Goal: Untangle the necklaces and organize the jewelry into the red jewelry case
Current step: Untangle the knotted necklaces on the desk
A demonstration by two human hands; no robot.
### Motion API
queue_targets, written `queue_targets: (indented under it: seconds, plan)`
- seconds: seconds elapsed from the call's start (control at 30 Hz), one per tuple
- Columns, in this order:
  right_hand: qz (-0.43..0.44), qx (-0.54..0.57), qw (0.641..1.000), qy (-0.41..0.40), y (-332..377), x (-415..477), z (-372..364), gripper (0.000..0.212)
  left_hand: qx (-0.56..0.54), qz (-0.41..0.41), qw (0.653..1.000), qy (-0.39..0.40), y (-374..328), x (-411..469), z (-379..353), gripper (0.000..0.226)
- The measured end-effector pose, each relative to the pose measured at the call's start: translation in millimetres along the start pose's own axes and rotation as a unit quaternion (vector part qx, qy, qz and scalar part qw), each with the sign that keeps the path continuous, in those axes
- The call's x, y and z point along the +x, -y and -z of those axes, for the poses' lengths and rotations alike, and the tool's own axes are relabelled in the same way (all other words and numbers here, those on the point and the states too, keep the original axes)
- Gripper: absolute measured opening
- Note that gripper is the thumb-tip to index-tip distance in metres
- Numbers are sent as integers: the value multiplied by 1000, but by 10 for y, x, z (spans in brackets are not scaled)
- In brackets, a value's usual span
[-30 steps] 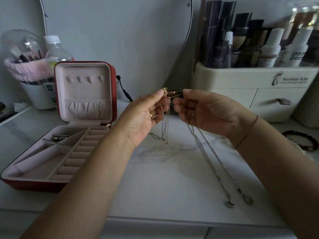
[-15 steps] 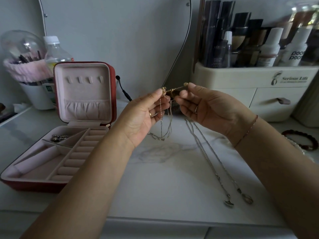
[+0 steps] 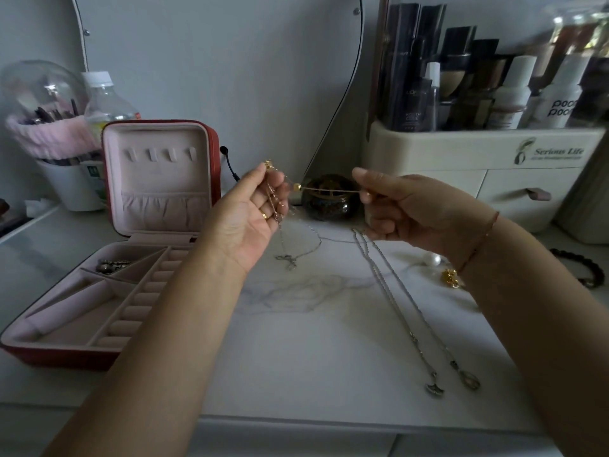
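Gold chain [image 3: 324, 190] is stretching taut between your hands, its bead [image 3: 297, 187] sitting just off your left fingers. Your left hand [image 3: 250, 216] is pinching one end between thumb and fingertips, and a silver necklace [image 3: 289, 260] is trailing from the same curled fingers down to the marble top [image 3: 313, 357], where its pendant is resting. Your right hand [image 3: 408, 209] is pinching the other gold end, its other fingers curled under. By my reading you are working the untangling step, parting gold from silver. Next you are needing to draw the gold clear without snagging, then carry it left to the red jewelry case [image 3: 59, 355], which is lying open. Two other necklaces [image 3: 412, 336] are lying stretched out at your right.
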State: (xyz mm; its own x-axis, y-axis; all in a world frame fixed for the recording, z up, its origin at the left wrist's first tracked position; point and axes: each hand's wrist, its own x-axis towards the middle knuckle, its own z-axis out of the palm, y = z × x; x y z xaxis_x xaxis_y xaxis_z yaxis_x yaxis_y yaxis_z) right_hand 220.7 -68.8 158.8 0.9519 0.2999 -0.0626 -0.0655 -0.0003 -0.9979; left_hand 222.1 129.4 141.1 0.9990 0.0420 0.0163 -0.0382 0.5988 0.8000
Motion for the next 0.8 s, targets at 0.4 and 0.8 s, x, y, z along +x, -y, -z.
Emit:
queue_targets:
  seconds: [0.4, 0.8]
  plan:
    - [77, 144, 986, 25, 169, -82, 179, 31, -7, -15, 999, -38, -20, 47, 69, 14]
    - [10, -192, 971, 140, -17, -59, -94, 33, 89, -3, 990, 111, 19, -88, -51, 10]
